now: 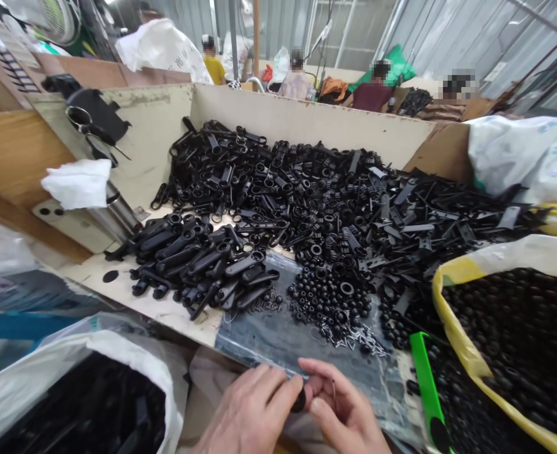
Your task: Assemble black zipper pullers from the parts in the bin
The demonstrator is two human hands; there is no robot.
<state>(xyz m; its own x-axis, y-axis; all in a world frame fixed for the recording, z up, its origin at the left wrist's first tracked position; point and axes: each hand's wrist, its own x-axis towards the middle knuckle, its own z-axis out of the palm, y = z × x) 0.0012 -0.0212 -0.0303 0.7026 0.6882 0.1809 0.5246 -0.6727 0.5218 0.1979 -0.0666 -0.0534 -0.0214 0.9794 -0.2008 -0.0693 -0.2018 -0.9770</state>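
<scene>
At the table's front edge, my left hand [252, 407] has its fingers wrapped round a small black part [299, 401], mostly covered by the fingers. My right hand [342, 403] meets it from the right, curled, with a thin piece [334, 389] at its fingers, too small to make out. Just beyond the hands lies a bluish plastic sheet [269, 343]. On it sit black balls [307, 293], silvery pins [351, 334] and small screws [271, 299]. Black handle-like parts [203, 258] lie in a row at the left.
Heaps of black parts [269, 170] fill the walled table [307, 116]. A white sack [174, 378] stands front left, a yellow-edged sack [458, 328] of balls at right, beside a green strip [427, 378]. A metal post [118, 214] rises left. Several people sit beyond the back wall.
</scene>
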